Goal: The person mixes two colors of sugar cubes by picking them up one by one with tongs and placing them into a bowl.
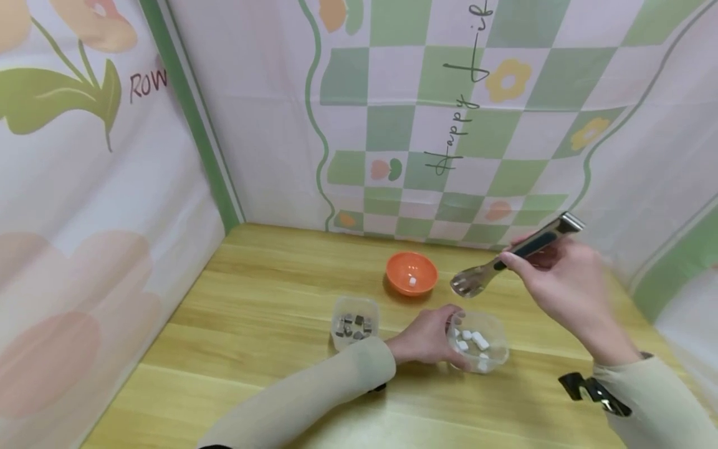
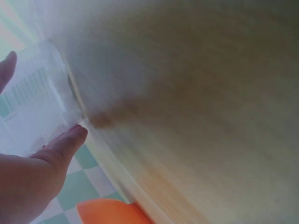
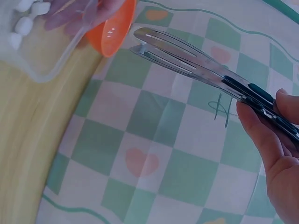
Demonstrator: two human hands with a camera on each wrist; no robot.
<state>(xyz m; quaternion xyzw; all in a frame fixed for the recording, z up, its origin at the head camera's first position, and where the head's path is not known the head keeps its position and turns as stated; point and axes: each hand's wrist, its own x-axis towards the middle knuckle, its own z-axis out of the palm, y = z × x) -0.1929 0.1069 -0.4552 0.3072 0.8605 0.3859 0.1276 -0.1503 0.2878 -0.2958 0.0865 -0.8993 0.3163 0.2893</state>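
Observation:
My right hand (image 1: 572, 290) pinches a pair of metal tongs (image 1: 530, 244) with dark grip inserts, held above the table and angled down to the left. In the right wrist view the tong tips (image 3: 140, 39) sit close together, with nothing visible between them. My left hand (image 1: 423, 337) grips the side of a clear plastic container (image 1: 501, 324), thumb and fingers spread around its wall. Several small white pieces (image 1: 479, 340) lie inside it. Behind stands an orange bowl (image 1: 396, 274) with one white piece (image 1: 412, 282) in it.
A second clear container (image 1: 367, 304) holding several dark metallic cubes (image 1: 359, 320) stands left of my left hand, partly behind the sleeve. All of it rests on a wooden table (image 1: 269, 299). Patterned cloth (image 1: 395, 125) hangs along the table's back and left edges.

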